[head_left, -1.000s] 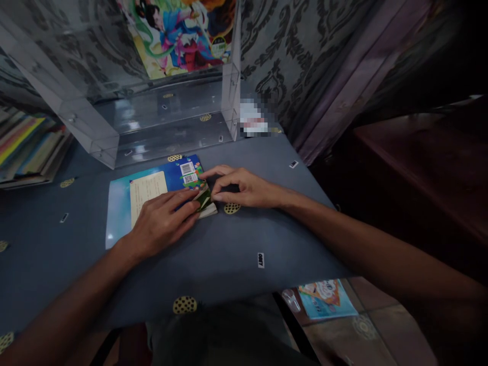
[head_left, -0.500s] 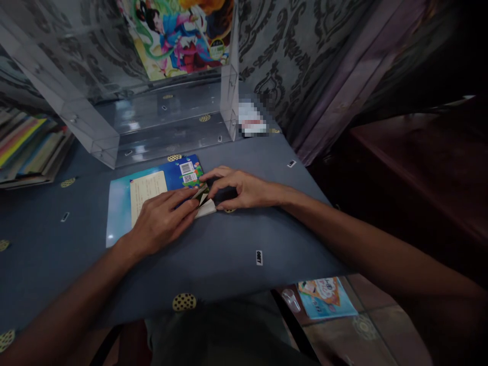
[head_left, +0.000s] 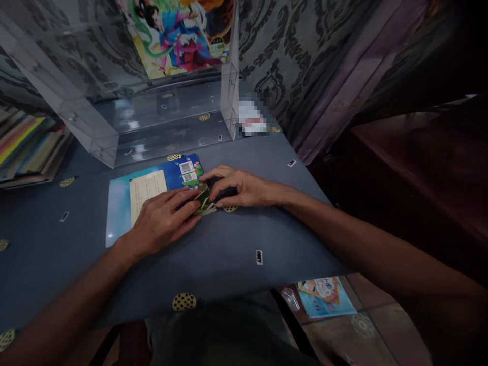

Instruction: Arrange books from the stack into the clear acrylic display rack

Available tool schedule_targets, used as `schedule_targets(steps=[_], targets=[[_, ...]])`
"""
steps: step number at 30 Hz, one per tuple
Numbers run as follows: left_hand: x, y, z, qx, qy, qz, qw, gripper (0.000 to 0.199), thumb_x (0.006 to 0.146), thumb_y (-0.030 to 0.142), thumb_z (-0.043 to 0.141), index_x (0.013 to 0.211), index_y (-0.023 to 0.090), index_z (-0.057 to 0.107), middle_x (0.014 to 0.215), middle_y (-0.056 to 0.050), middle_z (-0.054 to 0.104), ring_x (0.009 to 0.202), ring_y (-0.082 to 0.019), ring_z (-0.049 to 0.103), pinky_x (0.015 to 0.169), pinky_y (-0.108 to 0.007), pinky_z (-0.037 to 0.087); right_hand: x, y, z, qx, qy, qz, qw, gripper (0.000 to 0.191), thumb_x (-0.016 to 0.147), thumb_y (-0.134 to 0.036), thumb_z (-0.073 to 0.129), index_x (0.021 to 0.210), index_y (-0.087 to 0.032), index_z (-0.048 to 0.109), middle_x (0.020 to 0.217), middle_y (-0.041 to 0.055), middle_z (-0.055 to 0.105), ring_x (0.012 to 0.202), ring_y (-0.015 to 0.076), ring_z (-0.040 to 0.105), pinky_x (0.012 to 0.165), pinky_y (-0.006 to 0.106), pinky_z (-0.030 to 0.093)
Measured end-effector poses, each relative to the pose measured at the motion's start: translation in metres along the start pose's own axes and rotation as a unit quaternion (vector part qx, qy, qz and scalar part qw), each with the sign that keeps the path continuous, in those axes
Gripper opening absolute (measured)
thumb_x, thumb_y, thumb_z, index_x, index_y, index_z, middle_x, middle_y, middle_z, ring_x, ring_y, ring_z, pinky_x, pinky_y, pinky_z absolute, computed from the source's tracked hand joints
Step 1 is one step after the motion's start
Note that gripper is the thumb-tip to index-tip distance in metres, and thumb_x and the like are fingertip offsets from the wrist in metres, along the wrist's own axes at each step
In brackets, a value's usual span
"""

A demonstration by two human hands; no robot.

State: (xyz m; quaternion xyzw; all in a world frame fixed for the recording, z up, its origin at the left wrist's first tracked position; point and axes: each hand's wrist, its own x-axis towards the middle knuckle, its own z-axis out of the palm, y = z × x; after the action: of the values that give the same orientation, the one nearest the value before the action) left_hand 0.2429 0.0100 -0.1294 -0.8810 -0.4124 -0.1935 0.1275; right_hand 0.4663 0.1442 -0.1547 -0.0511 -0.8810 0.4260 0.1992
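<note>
A picture book [head_left: 118, 203] with a blue cover lies flat on the table, its barcode side up and a cream text panel on it. My left hand [head_left: 165, 216] rests across its lower right part, fingers close together and gripping the bent corner. From between those fingers sticks a raised, folded page corner [head_left: 204, 202], greenish with pale edges. My right hand [head_left: 240, 187] is curled at the book's right edge, thumb and fingers pinched at the same page corner. Both hands hide much of that corner, so how many leaves are raised I cannot tell.
A clear acrylic stand [head_left: 102, 145] is behind the book, with a colourful picture [head_left: 183, 38] above. Stacked books [head_left: 28, 147] are at the left, and a blurred white item [head_left: 251, 121] lies right of the stand. Below the table's edge, another book [head_left: 327, 297] lies on the floor.
The page corner between my hands has shifted: more of its green side shows, and the broad pale flap has narrowed to thin edges. My hands have barely moved.
</note>
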Motion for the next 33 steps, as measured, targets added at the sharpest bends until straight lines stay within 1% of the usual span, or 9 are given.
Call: schedule_targets(steps=[6,15,18,21,25,27,30,32,33], targets=[[0.000,0.001,0.000,0.008,0.006,0.004,1.000,0.012,0.097,0.027,0.058,0.101,0.020,0.067,0.116,-0.008,0.076,0.103,-0.024,0.074,0.085,-0.038,0.064,0.000,-0.002,0.000,0.004,0.009,0.003,1.000,0.009,0.087,-0.023,0.073,0.095,-0.023,0.076,0.129,0.0080,0.065,0.126,0.0240,0.055,0.111,0.050,0.039],[0.000,0.001,0.000,-0.008,0.011,0.003,1.000,0.012,0.096,0.020,0.058,0.103,0.019,0.068,0.116,-0.008,0.075,0.103,-0.023,0.073,0.088,-0.039,0.063,-0.001,-0.003,-0.002,0.016,0.014,-0.015,1.000,0.012,0.089,-0.024,0.069,0.098,-0.021,0.076,0.128,0.0101,0.065,0.123,0.0242,0.059,0.109,0.049,0.041],[0.001,0.001,0.000,0.002,0.019,0.010,1.000,0.011,0.096,0.020,0.058,0.101,0.017,0.068,0.115,-0.010,0.076,0.100,-0.023,0.074,0.086,-0.038,0.064,-0.001,-0.004,-0.002,0.015,0.007,-0.010,1.000,0.014,0.086,-0.021,0.070,0.099,-0.022,0.076,0.130,0.0095,0.064,0.124,0.0243,0.058,0.109,0.048,0.041],[0.002,0.001,0.000,0.010,0.026,0.016,0.999,0.011,0.097,0.020,0.058,0.099,0.016,0.067,0.112,-0.010,0.077,0.098,-0.023,0.075,0.085,-0.037,0.064,-0.001,-0.003,-0.002,0.016,0.005,-0.008,1.000,0.016,0.083,-0.022,0.074,0.099,-0.022,0.076,0.131,0.0090,0.064,0.124,0.0249,0.059,0.110,0.049,0.041],[0.003,0.001,-0.001,0.007,0.027,0.010,1.000,0.013,0.097,0.020,0.056,0.099,0.016,0.068,0.111,-0.010,0.077,0.097,-0.022,0.075,0.084,-0.035,0.064,0.000,-0.003,-0.001,0.023,0.024,-0.020,0.999,0.014,0.083,-0.024,0.076,0.097,-0.020,0.075,0.130,0.0104,0.064,0.124,0.0254,0.059,0.108,0.047,0.043],[0.003,0.001,-0.002,0.005,0.025,0.006,1.000,0.013,0.097,0.019,0.055,0.099,0.016,0.068,0.111,-0.010,0.077,0.096,-0.022,0.075,0.082,-0.035,0.065,-0.001,-0.006,0.000,0.019,0.056,-0.023,0.998,0.011,0.084,-0.024,0.075,0.095,-0.019,0.074,0.126,0.0109,0.065,0.121,0.0246,0.060,0.104,0.044,0.047],[0.002,0.000,-0.002,0.007,0.027,0.009,1.000,0.014,0.098,0.019,0.054,0.099,0.016,0.068,0.111,-0.010,0.077,0.095,-0.022,0.076,0.080,-0.035,0.065,-0.008,-0.015,0.006,-0.006,0.116,-0.006,0.993,0.005,0.087,-0.023,0.071,0.089,-0.018,0.072,0.110,0.0087,0.067,0.104,0.0199,0.066,0.090,0.036,0.053],[0.002,0.000,-0.002,0.008,0.033,0.012,0.999,0.014,0.098,0.018,0.053,0.099,0.016,0.067,0.112,-0.010,0.077,0.095,-0.022,0.076,0.080,-0.035,0.065,-0.015,-0.022,0.012,-0.030,0.128,0.001,0.991,0.006,0.091,-0.021,0.067,0.088,-0.018,0.071,0.101,0.0068,0.067,0.093,0.0169,0.066,0.082,0.032,0.054],[0.002,0.000,-0.002,0.008,0.034,0.012,0.999,0.014,0.098,0.018,0.053,0.099,0.016,0.067,0.112,-0.010,0.077,0.096,-0.022,0.076,0.081,-0.035,0.065,-0.019,-0.024,0.015,-0.046,0.122,-0.004,0.991,0.008,0.092,-0.021,0.064,0.090,-0.018,0.072,0.100,0.0070,0.067,0.092,0.0166,0.066,0.080,0.031,0.054]])
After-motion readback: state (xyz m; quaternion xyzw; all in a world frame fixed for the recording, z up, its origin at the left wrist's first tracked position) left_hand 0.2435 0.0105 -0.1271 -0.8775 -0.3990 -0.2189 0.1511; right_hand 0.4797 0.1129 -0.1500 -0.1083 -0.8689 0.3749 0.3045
